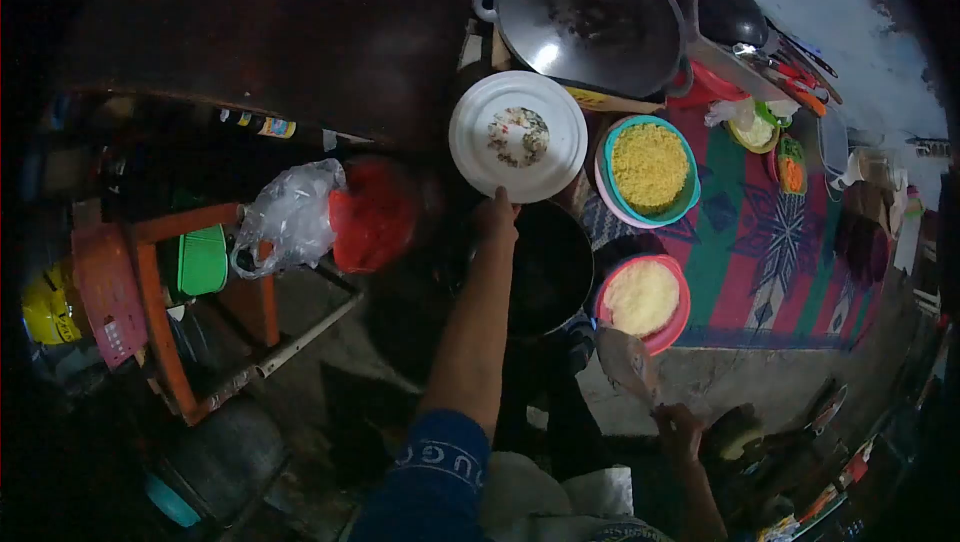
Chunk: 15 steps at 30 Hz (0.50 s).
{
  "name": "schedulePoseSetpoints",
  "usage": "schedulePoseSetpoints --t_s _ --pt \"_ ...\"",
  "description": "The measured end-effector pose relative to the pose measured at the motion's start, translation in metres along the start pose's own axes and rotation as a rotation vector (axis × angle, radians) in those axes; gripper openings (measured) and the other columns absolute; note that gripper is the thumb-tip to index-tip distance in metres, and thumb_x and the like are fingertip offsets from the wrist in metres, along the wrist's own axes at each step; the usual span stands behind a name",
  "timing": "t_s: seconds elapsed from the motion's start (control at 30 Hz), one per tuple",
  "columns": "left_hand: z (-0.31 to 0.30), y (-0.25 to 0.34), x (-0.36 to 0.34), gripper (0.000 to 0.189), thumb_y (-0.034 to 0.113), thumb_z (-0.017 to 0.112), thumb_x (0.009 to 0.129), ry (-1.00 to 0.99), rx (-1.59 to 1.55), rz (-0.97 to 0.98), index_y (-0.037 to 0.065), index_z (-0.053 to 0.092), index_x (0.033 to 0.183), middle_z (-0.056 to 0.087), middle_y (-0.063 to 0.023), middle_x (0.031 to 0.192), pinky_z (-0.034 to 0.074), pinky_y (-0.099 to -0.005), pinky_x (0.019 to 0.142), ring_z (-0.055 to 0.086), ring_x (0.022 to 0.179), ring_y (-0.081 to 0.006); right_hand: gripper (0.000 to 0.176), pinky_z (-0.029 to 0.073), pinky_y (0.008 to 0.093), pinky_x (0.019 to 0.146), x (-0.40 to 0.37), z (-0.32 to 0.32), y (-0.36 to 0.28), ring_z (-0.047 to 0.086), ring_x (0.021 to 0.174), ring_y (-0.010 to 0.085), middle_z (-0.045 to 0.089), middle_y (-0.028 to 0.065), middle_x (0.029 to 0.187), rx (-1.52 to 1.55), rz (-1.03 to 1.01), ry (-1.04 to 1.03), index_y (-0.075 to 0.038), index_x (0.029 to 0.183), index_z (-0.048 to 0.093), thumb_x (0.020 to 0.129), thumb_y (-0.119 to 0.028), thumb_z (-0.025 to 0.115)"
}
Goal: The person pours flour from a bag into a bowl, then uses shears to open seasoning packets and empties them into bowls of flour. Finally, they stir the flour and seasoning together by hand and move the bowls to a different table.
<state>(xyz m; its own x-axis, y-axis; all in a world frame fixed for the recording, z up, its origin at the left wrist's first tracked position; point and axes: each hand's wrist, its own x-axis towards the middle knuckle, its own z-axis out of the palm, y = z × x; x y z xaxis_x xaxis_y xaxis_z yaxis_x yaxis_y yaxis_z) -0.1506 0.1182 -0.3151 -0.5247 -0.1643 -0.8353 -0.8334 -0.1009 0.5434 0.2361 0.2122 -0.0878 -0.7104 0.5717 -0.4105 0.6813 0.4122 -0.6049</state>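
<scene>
My left hand [497, 214] is closed on the near rim of a white plate [470, 147], thumb on top. Dark and pale food bits [520, 136] lie in the middle of the plate. Below and partly behind my forearm is a dark round pan [555, 272]; its contents are too dark to make out. My right hand [680, 430] grips the handle of a broad, flat spatula [627, 360], whose blade is just below a pink bowl [684, 317] of pale yellowish-white food [641, 298].
A teal bowl [695, 182] of yellow crumbly food stands on a patterned mat [740, 287]. Behind it is a large wok [590, 27]. To the left are an orange stool frame [150, 292], a clear plastic bag [290, 217] and a red bag [370, 217].
</scene>
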Motion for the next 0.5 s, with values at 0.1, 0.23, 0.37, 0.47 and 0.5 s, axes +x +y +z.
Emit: schedulePoseSetpoints --t_s 0.1,0.23,0.37,0.47,0.5 --pt "0.001 0.022 -0.011 0.033 0.024 0.047 0.086 -0.040 0.046 0.032 -0.006 0.050 0.100 0.056 -0.0119 0.093 0.051 -0.0273 0.061 0.059 0.072 -0.0184 0.007 0.047 0.0319 0.059 0.000 0.004 0.003 0.060 0.066 0.0248 0.059 0.0116 0.072 0.039 0.025 -0.045 -0.005 0.077 0.062 0.070 -0.002 0.063" --pt "0.016 0.059 -0.041 0.029 0.021 0.047 0.086 -0.053 -0.120 0.188 -0.003 0.050 0.101 0.056 -0.0121 0.091 0.053 -0.0277 0.064 0.058 0.075 -0.0197 0.002 0.046 0.0324 0.059 0.014 -0.003 -0.009 0.061 0.065 0.0236 0.060 0.0121 0.070 -0.255 -0.145 -0.049 -0.003 0.073 0.060 0.071 -0.003 0.062" --pt "0.019 0.135 -0.056 0.024 0.013 0.048 0.084 -0.326 -0.264 0.086 0.002 0.049 0.105 0.053 -0.0122 0.102 0.054 -0.0301 0.069 0.055 0.092 -0.0214 0.004 0.046 0.0342 0.058 0.052 -0.013 -0.050 0.060 0.065 0.0258 0.059 0.0139 0.070 -0.060 0.065 -0.057 -0.003 0.076 0.061 0.075 -0.006 0.060" --pt "0.006 0.173 -0.040 0.026 0.010 0.048 0.083 -0.488 -0.460 0.001 0.003 0.048 0.108 0.052 -0.0121 0.107 0.053 -0.0316 0.072 0.054 0.096 -0.0208 0.004 0.046 0.0349 0.057 0.091 -0.012 -0.083 0.060 0.065 0.0285 0.058 0.0145 0.070 -0.001 -0.030 -0.018 -0.004 0.078 0.061 0.075 -0.006 0.059" --pt "0.002 0.177 -0.044 0.026 0.010 0.048 0.083 -0.487 -0.461 0.004 0.003 0.048 0.108 0.052 -0.0121 0.107 0.053 -0.0316 0.072 0.054 0.096 -0.0208 0.004 0.046 0.0338 0.057 0.105 -0.009 -0.094 0.060 0.064 0.0281 0.058 0.0141 0.070 0.045 -0.124 0.045 -0.004 0.078 0.061 0.075 -0.005 0.059"
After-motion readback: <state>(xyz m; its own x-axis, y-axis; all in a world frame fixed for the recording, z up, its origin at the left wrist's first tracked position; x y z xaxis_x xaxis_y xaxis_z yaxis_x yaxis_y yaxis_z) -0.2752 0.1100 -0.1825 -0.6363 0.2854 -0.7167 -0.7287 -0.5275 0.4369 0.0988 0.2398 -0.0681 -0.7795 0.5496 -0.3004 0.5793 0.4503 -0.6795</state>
